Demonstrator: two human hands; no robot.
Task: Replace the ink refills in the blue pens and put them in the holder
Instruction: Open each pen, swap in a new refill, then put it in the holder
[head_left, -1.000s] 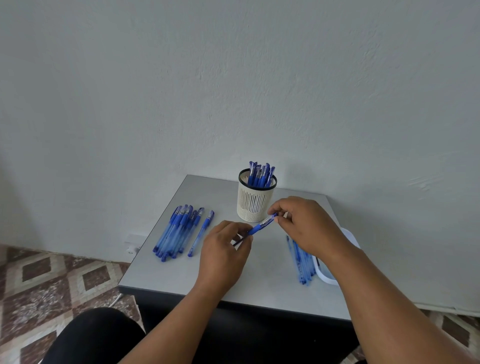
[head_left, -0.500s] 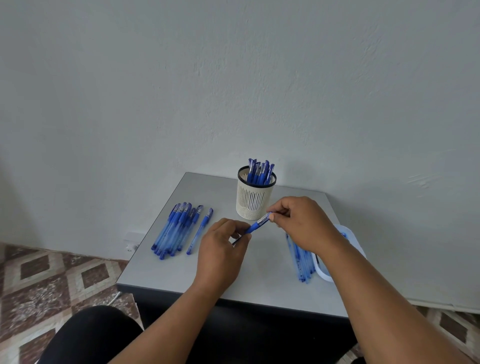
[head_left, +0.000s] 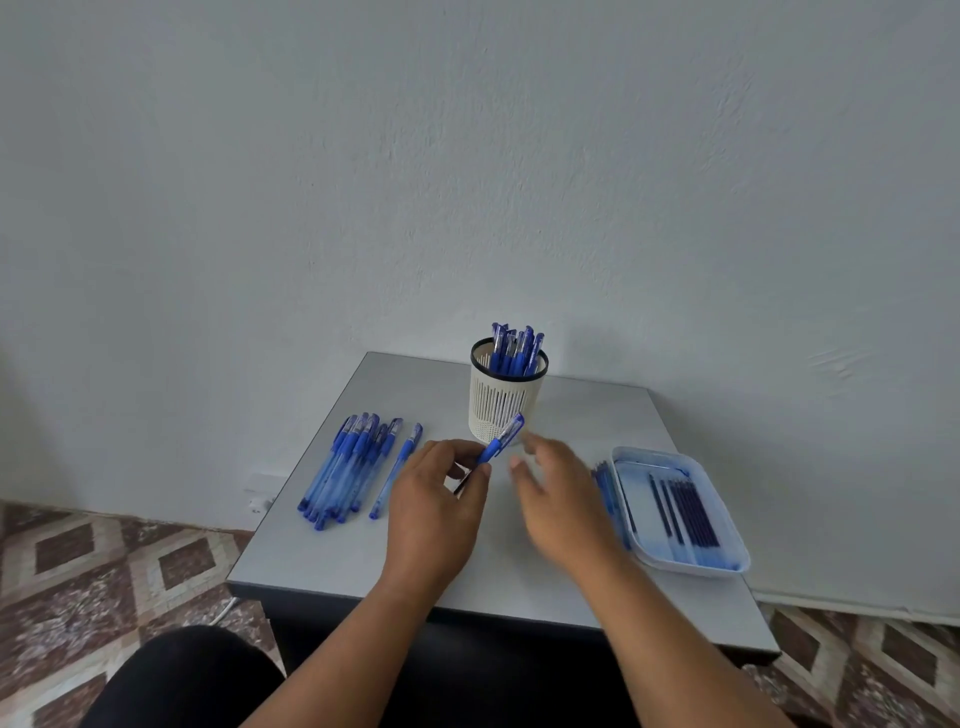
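My left hand grips a blue pen whose capped end points up and right, toward the base of the white slotted holder. Several blue pens stand in that holder. My right hand hovers just right of the pen with fingers spread and relaxed, holding nothing. Several blue pens lie in a pile on the left of the grey table. A white tray on the right holds several dark refills.
More blue pens or barrels lie between my right hand and the tray, partly hidden. The small table stands against a plain wall. Its front edge is near my knees, and patterned floor tiles show on both sides.
My right hand has let go of the pen's upper end and drawn back to the right, uncovering the tray. My left hand still holds the pen.
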